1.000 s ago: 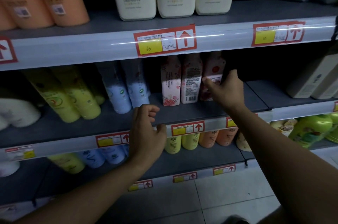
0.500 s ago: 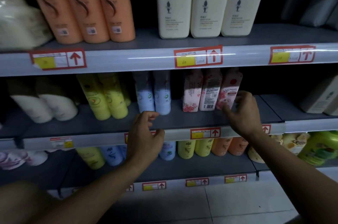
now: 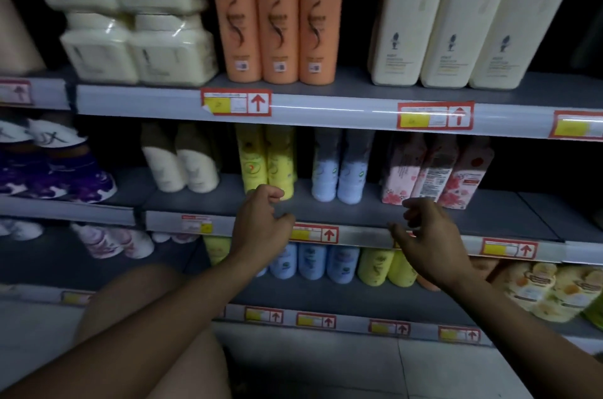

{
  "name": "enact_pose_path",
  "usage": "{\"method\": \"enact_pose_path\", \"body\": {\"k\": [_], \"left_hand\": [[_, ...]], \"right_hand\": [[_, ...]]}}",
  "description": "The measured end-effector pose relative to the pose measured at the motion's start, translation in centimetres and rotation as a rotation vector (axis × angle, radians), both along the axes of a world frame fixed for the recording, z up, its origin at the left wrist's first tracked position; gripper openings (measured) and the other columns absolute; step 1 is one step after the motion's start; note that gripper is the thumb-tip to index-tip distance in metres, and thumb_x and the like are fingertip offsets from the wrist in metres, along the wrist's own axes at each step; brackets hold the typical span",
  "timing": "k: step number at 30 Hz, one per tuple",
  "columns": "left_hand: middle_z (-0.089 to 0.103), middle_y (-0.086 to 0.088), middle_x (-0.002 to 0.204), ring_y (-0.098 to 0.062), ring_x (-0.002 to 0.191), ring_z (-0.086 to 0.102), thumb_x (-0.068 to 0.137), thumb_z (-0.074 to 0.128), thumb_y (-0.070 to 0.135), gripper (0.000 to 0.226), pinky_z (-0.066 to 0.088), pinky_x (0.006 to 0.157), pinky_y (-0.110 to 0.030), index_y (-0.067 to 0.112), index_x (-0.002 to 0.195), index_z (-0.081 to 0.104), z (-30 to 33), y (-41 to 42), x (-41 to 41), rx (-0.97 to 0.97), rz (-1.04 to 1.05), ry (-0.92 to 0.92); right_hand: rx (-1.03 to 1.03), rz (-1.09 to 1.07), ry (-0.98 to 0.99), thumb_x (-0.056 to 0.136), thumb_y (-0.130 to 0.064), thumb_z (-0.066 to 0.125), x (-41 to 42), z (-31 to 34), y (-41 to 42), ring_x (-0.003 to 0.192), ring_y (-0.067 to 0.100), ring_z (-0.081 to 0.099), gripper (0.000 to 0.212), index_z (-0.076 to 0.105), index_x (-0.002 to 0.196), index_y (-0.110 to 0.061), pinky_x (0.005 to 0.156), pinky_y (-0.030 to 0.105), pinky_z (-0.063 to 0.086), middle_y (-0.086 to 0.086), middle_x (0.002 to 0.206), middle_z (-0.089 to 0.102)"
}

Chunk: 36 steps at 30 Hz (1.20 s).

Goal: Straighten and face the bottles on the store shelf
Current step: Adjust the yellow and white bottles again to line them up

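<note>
On the middle shelf (image 3: 473, 219) stand three pink flowered bottles (image 3: 434, 172); the middle one shows its barcode side. Left of them are two pale blue bottles (image 3: 339, 170) and two yellow bottles (image 3: 266, 160). My left hand (image 3: 261, 225) hovers at the shelf's front edge below the yellow bottles, fingers loosely curled, holding nothing. My right hand (image 3: 427, 232) hangs in front of the shelf edge just below the pink bottles, fingers loosely curled and empty, touching no bottle.
The top shelf holds three orange bottles (image 3: 277, 13), three cream bottles (image 3: 456, 26) and wrapped cream packs (image 3: 130, 17). White bottles (image 3: 181, 163) and purple packs (image 3: 58, 167) stand further left on the middle shelf. The lower shelf carries blue and yellow bottles (image 3: 326, 263). My knee (image 3: 137, 300) is at bottom left.
My right hand has let go of the rightmost pink bottle and drawn back to the shelf edge. The view has swung up and left, bringing the top shelf into sight. The left hand stayed by the edge.
</note>
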State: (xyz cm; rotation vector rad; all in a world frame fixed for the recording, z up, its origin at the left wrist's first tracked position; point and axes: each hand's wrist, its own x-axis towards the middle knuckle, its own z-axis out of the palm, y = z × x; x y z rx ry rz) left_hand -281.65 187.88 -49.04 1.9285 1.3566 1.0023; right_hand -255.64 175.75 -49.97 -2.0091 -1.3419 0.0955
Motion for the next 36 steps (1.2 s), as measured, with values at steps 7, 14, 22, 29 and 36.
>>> {"method": "enact_pose_path", "body": {"k": [7, 14, 22, 29, 36], "left_hand": [[0.06, 0.004, 0.113, -0.015, 0.097, 0.06, 0.084, 0.066, 0.024, 0.032, 0.046, 0.079, -0.031, 0.023, 0.115, 0.058, -0.3, 3.2, -4.8, -0.081, 0.086, -0.031], [0.059, 0.006, 0.101, -0.014, 0.093, 0.06, 0.083, 0.072, 0.02, 0.034, 0.048, 0.077, -0.027, 0.017, 0.115, 0.06, -0.4, 8.2, -5.2, -0.144, 0.108, -0.095], [0.057, -0.004, 0.125, -0.021, 0.108, 0.061, 0.072, 0.086, 0.031, 0.071, 0.053, 0.09, -0.036, 0.015, 0.131, 0.048, -4.0, 14.1, -3.4, -0.066, 0.079, -0.048], [0.059, -0.001, 0.128, -0.016, 0.113, 0.06, 0.068, 0.088, 0.038, 0.075, 0.054, 0.095, -0.042, 0.021, 0.128, 0.047, -5.5, 16.5, -2.6, -0.013, 0.042, -0.117], [0.068, 0.005, 0.108, -0.013, 0.098, 0.068, 0.051, 0.076, 0.07, 0.071, 0.06, 0.083, -0.043, 0.028, 0.103, 0.051, -5.2, 18.0, -2.3, -0.018, 0.003, -0.172]], "right_hand": [[-0.009, 0.18, 0.011, 0.089, -0.028, 0.074, -7.1, 0.3, 4.0, 0.095, 0.016, 0.06, 0.045, 0.057, 0.128, -0.012, 0.08, 0.029, 0.046, 0.005, 0.111, 0.063], [0.014, 0.221, 0.048, 0.089, -0.03, 0.073, -11.8, -0.8, 9.3, 0.103, 0.021, 0.062, 0.042, 0.057, 0.123, -0.011, 0.086, 0.038, 0.053, 0.006, 0.113, 0.064], [0.132, 0.17, 0.099, 0.089, -0.031, 0.074, -14.5, -2.4, 15.2, 0.101, 0.01, 0.057, 0.044, 0.053, 0.124, -0.014, 0.078, 0.019, 0.039, -0.006, 0.112, 0.058], [0.164, 0.03, 0.058, 0.083, -0.042, 0.074, -15.2, -4.0, 19.3, 0.117, 0.014, 0.046, 0.066, 0.044, 0.135, -0.014, 0.091, 0.026, 0.045, 0.004, 0.127, 0.054], [0.196, 0.008, 0.138, 0.08, -0.041, 0.077, -14.9, -4.6, 21.1, 0.109, 0.022, 0.056, 0.06, 0.046, 0.124, -0.014, 0.088, 0.046, 0.053, 0.005, 0.118, 0.055]]}}
